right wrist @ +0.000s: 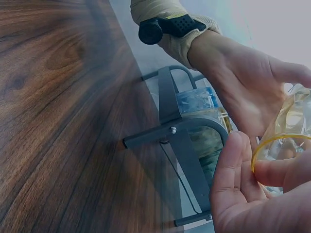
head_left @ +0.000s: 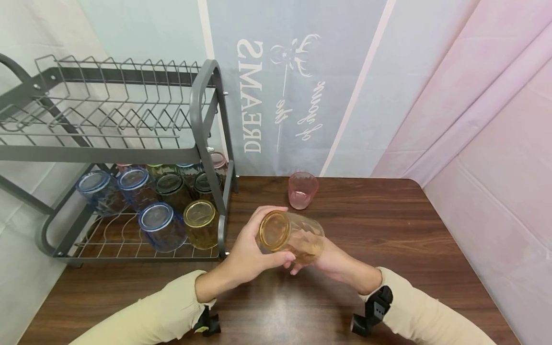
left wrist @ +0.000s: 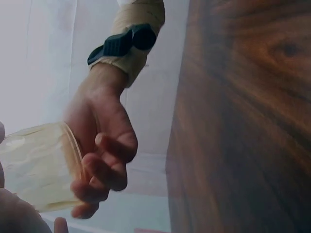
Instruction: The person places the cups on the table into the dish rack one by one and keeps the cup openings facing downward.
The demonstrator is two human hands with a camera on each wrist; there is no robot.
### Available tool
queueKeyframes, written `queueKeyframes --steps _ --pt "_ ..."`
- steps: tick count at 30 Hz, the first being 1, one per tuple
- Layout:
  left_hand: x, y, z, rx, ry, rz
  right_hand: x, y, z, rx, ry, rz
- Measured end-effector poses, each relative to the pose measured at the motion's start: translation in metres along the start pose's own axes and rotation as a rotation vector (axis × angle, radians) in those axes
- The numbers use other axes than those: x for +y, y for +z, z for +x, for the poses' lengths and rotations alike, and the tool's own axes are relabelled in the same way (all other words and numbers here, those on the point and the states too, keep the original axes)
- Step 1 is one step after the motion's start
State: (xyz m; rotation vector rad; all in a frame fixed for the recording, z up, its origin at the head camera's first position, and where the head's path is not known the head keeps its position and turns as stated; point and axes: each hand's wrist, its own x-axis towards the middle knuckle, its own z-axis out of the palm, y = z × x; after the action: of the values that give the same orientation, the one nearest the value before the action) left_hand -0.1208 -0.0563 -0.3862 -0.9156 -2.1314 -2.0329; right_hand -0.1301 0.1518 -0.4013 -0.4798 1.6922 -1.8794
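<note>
A clear amber drinking glass (head_left: 307, 235) is held on its side above the table, its thick base toward the left and its mouth toward the right. My left hand (head_left: 250, 249) grips it near the base, thumb along the lower side and fingers over the top. At the mouth end my right hand (head_left: 334, 263) holds the rim, partly seen through the glass. In the right wrist view, one of its digits lies across the mouth of the amber glass (right wrist: 291, 116), with other fingers outside the rim. A pink glass (head_left: 303, 190) stands on the table just beyond.
On the left stands a dark grey two-tier dish rack (head_left: 211, 120). Its lower shelf holds several upside-down glasses, among them a blue glass (head_left: 161, 227) and a yellow glass (head_left: 201, 225). The wooden table (head_left: 388, 225) ends at a printed curtain (head_left: 345, 62) behind.
</note>
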Motion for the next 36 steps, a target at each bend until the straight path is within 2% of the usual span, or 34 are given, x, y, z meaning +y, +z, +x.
queueKeyframes --steps 6,11,16,23,29,36 --pt "-0.005 0.003 -0.002 -0.035 0.109 -0.064 0.000 0.002 0.000 0.004 -0.007 -0.002" --pt "-0.006 0.004 -0.001 -0.043 0.136 -0.153 0.001 -0.002 0.000 0.037 0.009 -0.043" --pt "-0.005 0.002 -0.001 -0.017 0.120 -0.143 0.002 -0.009 0.003 0.161 0.012 -0.140" --pt "0.001 -0.006 -0.002 0.007 0.121 -0.080 -0.003 -0.028 0.011 0.321 0.021 -0.076" --pt "0.006 -0.012 -0.003 0.004 0.131 -0.072 -0.010 -0.053 0.020 0.461 -0.026 -0.114" --pt "0.011 -0.022 -0.008 -0.015 0.121 -0.097 -0.009 -0.094 0.030 0.648 -0.061 -0.166"
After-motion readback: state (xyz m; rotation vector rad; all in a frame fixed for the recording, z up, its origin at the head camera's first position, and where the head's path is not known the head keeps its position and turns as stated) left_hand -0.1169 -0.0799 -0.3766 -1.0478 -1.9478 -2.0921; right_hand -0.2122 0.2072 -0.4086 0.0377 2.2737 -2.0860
